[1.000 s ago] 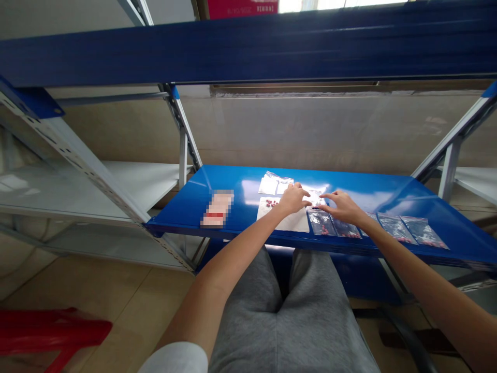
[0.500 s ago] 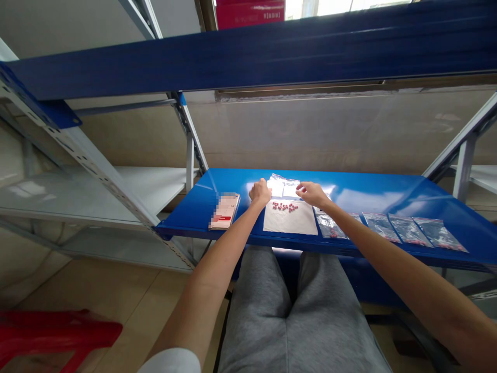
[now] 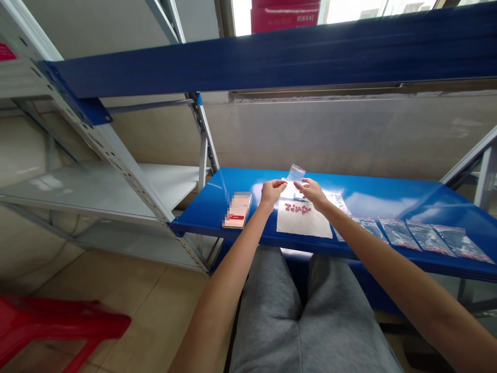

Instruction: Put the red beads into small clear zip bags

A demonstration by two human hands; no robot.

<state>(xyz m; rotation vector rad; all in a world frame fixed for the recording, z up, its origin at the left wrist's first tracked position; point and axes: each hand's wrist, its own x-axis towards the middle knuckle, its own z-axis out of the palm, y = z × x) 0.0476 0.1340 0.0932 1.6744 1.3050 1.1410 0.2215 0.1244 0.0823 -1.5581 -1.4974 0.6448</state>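
A small clear plastic zip bag [image 3: 297, 172] is held up at a tilt between my hands, above the far part of the blue shelf [image 3: 240, 178]. My left hand [image 3: 272, 192] pinches at the bag's lower left side, its fingertips partly lost in glare. The fingers of my right hand [image 3: 311, 191] close on the bag from the other side. Below my hands lies a whitish cloth or paper sheet [image 3: 305, 224], with a group of small red pieces [image 3: 298, 208] near its far edge. More flat clear bags lie behind and under my right hand, partly hidden.
Several clear bags [image 3: 398, 233] holding small red pieces form a row along the right front. A phone-like flat item [image 3: 237, 210] lies left of the sheet. A blue beam [image 3: 248, 65] crosses overhead, with a slotted upright [image 3: 116, 155] at left. A red stool [image 3: 77, 321] stands on the floor.
The zip bag is now raised and tilted up between my hands. My hands have come closer together, fingertips nearly meeting. The view has shifted a little to the left.
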